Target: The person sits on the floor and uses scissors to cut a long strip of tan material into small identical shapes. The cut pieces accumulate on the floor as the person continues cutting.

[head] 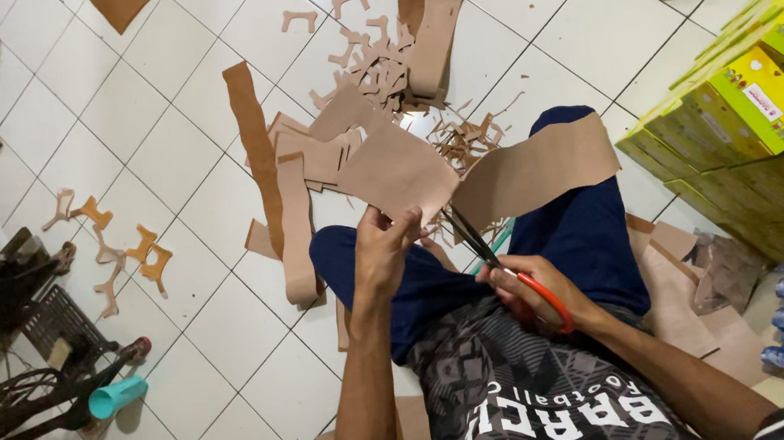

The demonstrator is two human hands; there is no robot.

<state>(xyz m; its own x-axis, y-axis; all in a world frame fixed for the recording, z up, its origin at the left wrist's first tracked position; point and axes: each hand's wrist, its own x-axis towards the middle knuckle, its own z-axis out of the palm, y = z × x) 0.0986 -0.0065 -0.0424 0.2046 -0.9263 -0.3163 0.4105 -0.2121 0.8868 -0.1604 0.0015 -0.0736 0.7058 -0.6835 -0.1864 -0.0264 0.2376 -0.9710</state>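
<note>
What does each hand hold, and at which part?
The left hand pinches the tan sheet at its near edge. The right hand holds the scissors by the red handles, blades at the sheet.

Seated person on white tiled floor (224, 323): left hand (382, 250) pinching tan sheet (477, 173), right hand (535, 290) working red-handled scissors (505, 271) into its edge; tan strips (261, 157), offcuts (370, 51) and cut shapes (124, 250) ahead, yellow-green boxes (759, 91) at right.
</note>
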